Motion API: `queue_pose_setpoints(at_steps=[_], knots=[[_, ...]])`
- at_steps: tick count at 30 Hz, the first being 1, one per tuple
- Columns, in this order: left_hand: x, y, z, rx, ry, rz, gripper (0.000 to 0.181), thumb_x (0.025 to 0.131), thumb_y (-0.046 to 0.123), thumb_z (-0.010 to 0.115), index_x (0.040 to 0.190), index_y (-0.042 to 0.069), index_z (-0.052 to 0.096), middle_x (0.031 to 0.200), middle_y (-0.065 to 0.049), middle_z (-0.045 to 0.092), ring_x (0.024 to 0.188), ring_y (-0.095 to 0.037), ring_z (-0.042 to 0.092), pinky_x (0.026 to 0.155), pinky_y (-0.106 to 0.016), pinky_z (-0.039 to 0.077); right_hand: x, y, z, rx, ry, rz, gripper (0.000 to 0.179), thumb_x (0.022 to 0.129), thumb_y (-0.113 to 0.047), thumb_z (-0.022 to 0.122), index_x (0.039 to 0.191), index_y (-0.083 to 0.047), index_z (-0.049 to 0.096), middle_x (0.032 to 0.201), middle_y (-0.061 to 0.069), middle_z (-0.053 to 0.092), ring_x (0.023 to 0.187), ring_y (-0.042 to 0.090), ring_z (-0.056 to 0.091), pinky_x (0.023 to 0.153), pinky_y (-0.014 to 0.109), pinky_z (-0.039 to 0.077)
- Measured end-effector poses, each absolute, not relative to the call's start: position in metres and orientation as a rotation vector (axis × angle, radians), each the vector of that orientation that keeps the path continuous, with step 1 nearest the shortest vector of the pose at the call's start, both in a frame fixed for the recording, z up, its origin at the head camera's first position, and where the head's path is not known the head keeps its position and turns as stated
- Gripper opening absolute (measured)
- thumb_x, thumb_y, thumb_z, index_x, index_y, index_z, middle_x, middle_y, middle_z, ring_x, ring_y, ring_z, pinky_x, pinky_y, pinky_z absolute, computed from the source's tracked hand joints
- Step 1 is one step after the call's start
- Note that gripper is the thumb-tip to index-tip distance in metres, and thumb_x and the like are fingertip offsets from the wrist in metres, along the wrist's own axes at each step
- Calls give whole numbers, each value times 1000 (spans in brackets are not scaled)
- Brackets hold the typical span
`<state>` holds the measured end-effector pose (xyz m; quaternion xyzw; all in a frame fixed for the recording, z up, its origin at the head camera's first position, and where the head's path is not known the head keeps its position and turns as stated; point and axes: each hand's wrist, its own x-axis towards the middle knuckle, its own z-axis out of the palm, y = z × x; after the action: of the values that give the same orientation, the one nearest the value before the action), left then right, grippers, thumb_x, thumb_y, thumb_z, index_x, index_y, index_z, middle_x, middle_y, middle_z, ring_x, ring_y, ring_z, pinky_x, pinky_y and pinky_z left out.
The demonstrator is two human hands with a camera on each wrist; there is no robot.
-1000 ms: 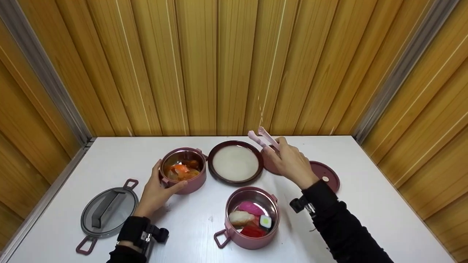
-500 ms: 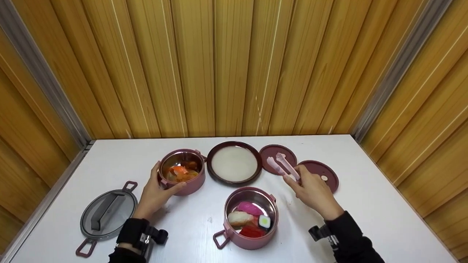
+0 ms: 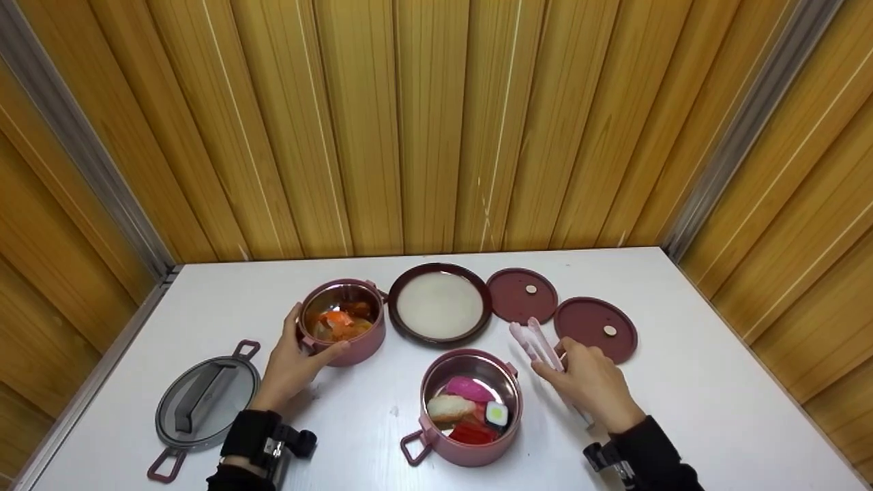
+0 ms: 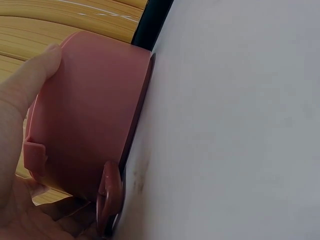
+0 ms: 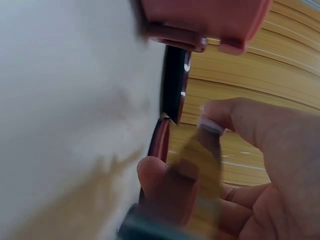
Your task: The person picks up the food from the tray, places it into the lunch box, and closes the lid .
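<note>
My left hand [image 3: 298, 365] grips the left side of a small pink pot [image 3: 365, 346], thumb at its front; the left wrist view shows the pot's pink wall [image 4: 95, 100] and its folded handle [image 4: 109, 195]. Inside lie orange and brown food pieces [image 3: 337, 320]. My right hand [image 3: 592, 383] holds pink-tipped tongs [image 3: 539, 346], their tips spread apart and holding nothing. In the right wrist view the tongs' shiny arm [image 5: 200, 160] runs blurred past the thumb. Left of the tongs stands a second pink pot [image 3: 470, 453] with sushi pieces [image 3: 470, 409] in it.
A brown-rimmed plate [image 3: 440, 305] stands between the first pot and two dark red lids, one round lid [image 3: 511, 300] touching close to the other lid [image 3: 590, 320]. At left lies a grey glass lid [image 3: 225, 399] with a handle. Wood-patterned panels [image 3: 436, 123] back the white table [image 3: 709, 382].
My right hand has come down and toward me with the tongs, from over the round lid to right of the sushi pot. The left hand stays on its pot.
</note>
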<state>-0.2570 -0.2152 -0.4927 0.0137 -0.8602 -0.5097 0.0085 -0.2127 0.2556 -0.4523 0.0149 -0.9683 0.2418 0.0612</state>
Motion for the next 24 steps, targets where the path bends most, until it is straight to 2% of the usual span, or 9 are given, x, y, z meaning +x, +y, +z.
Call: queue_pose_setpoints(at_steps=[12, 19, 24], knots=[[-258, -214, -491, 73, -2704, -1596, 127, 93, 54, 87, 179, 17, 1, 183, -27, 22, 168, -49, 26, 135, -67, 28, -213, 258, -466, 22, -2954, 610, 41, 88, -43, 90, 82, -10, 64, 72, 5, 64, 66, 21, 59, 54, 39, 42], [-258, -213, -491, 69, -2712, -1583, 128, 94, 52, 87, 179, 15, 0, 182, -29, 22, 167, -50, 27, 134, -67, 27, -213, 257, -473, 48, -2923, 573, 44, 86, -41, 91, 80, -9, 61, 72, 10, 65, 65, 23, 61, 53, 45, 47], [-258, -215, -491, 75, -2721, -1574, 127, 94, 52, 87, 179, 15, 0, 182, -28, 23, 167, -50, 28, 134, -67, 28, -211, 256, -474, 15, -2934, 594, 54, 82, -47, 94, 80, -8, 57, 73, 12, 65, 64, 23, 58, 54, 45, 46]])
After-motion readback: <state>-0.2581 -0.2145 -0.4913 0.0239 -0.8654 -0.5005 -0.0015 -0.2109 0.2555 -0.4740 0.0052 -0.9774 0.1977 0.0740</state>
